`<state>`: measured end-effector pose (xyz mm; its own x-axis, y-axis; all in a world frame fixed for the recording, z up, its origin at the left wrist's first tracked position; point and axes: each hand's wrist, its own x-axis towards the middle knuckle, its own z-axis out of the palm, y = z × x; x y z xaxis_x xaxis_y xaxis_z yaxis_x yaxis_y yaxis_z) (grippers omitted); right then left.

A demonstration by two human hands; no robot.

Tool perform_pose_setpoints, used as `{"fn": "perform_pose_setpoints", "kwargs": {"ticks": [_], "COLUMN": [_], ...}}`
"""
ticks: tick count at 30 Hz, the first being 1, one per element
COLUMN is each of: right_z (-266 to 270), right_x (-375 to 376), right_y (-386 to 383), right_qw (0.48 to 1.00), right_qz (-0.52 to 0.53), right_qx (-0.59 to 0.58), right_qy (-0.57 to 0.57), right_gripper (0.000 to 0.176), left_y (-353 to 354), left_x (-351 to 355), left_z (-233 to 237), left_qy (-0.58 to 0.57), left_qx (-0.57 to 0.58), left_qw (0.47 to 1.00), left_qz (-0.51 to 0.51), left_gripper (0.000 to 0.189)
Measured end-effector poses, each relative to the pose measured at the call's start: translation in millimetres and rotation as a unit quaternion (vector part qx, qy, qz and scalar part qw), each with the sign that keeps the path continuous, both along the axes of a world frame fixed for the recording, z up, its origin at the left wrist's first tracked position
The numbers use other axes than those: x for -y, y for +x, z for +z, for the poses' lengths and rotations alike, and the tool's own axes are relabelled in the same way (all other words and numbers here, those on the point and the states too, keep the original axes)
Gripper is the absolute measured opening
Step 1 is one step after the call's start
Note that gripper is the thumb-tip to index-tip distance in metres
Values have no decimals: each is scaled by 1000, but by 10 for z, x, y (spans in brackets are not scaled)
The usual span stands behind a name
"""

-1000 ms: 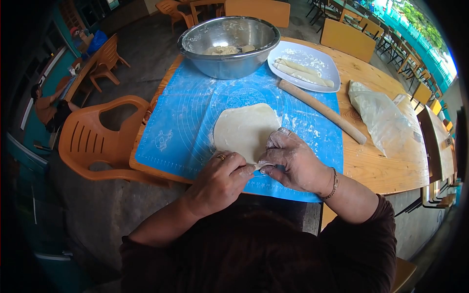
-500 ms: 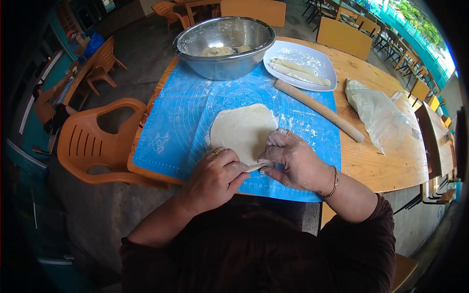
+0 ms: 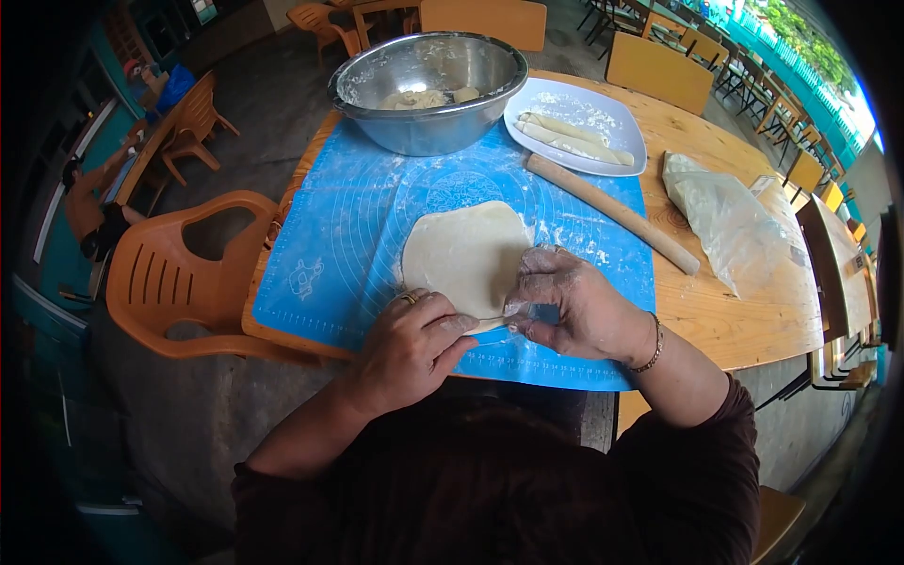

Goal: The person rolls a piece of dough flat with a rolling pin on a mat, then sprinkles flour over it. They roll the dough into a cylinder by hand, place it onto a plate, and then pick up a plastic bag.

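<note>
A thin, rounded sheet of dough (image 3: 466, 254) lies flat on the blue measuring mat (image 3: 330, 235). Its near edge is folded over slightly. My left hand (image 3: 414, 344), with a ring on it, pinches that edge at the left. At the right end of the same edge, the thumb and fingers of my floury right hand (image 3: 574, 306) close on the dough. A wooden rolling pin (image 3: 612, 215) rests diagonally across the mat's right side. Long dough rolls (image 3: 579, 143) lie on a white plate (image 3: 629, 137) behind the pin.
A steel bowl (image 3: 424, 127) holding dough stands at the back of the mat. A crumpled clear plastic bag (image 3: 725, 221) lies on the wooden table (image 3: 687, 325) at the right. An orange chair (image 3: 179, 273) is at the left, and a person (image 3: 89, 212) is farther off.
My right hand has shifted slightly to the right along the near edge of the dough. The folded edge now lies lower and flatter between my hands.
</note>
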<state>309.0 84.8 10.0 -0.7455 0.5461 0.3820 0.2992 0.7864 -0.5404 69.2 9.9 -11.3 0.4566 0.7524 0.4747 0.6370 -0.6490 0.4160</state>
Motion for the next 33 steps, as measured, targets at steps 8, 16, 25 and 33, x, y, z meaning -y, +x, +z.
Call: {"fn": "perform_pose_setpoints", "kwargs": {"ticks": [8, 16, 25, 33], "right_z": [-44, 10, -1, -25], "right_x": [12, 46, 32, 25], "right_y": [5, 15, 7, -4], "right_qw": [996, 995, 995, 995], "right_qz": [-7, -15, -20, -33], "right_qx": [47, 89, 88, 80], "right_qy": [78, 46, 37, 45], "right_gripper": [20, 12, 12, 8], "left_y": [-6, 15, 61, 38], "left_x": [10, 23, -17, -49], "left_z": [-11, -5, -8, -1], "left_qy": [19, 23, 10, -36], "left_qx": [-1, -17, -4, 27], "left_qw": [1000, 999, 999, 998], "left_qz": [-6, 29, 41, 35], "left_gripper": [12, 14, 14, 10]}}
